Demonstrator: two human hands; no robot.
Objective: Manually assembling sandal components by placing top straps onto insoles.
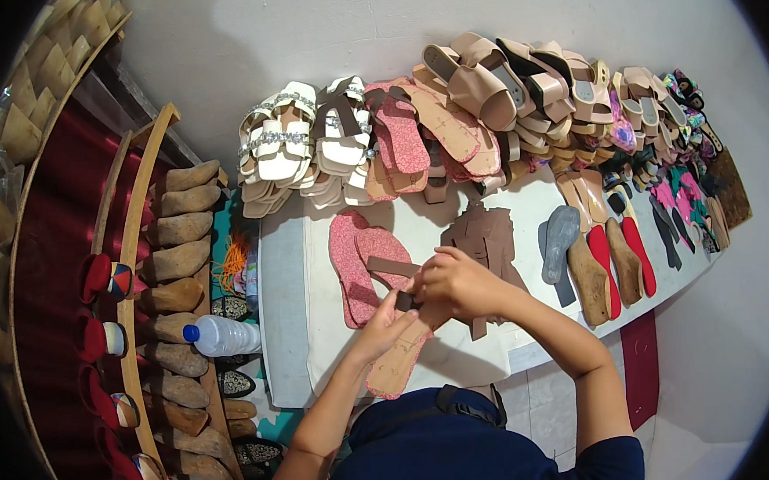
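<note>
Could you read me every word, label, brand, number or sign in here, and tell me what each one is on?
There is no text I can read.
Tan sole held in the left hand: faint marks, too small to read.
Pink-edged tan insole in the pile: small dark marks, too blurred to tell if they are writing.
Plastic bottle: no readable label shows.
</note>
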